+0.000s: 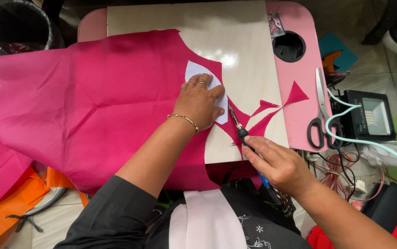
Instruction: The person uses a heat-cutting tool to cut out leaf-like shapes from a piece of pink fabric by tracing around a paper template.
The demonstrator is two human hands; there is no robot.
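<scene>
Magenta fabric (83, 106) covers the left and middle of the wooden board (235, 41), draping off the board's left edge toward an orange cloth (5, 207) on the floor. Dark bin (14, 27) sits beyond the board's far-left corner.

Left hand (201, 101) lies flat, fingers together, pressing a white paper template (196, 71) onto the fabric near the board's centre. Rings on two fingers, gold bracelet (183, 121) at the wrist. Template's curved edge shows above and right of the hand; the rest is hidden under it.

Just right of that hand, the hot-tip cutting tool (242, 133) has its metal tip at the template's right edge, touching the fabric on the board. Right hand (277, 163) is closed around the tool's dark and blue handle, at the board's near-right corner.

Cut magenta scraps (265, 115) lie on the board right of the tool tip; one triangle (295, 94) sits on the pink desk (300, 120) just off the board's right edge. Desk has a round cup hole (289, 46) near the board's far-right corner.

Scissors (322, 120) lie on the desk's right rim, handles toward the person. Pale blue cable (346, 136) runs across them. Right of the board, off the desk, a black flood lamp (369, 115) lies face up on the floor among loose wires (341, 170).
</scene>
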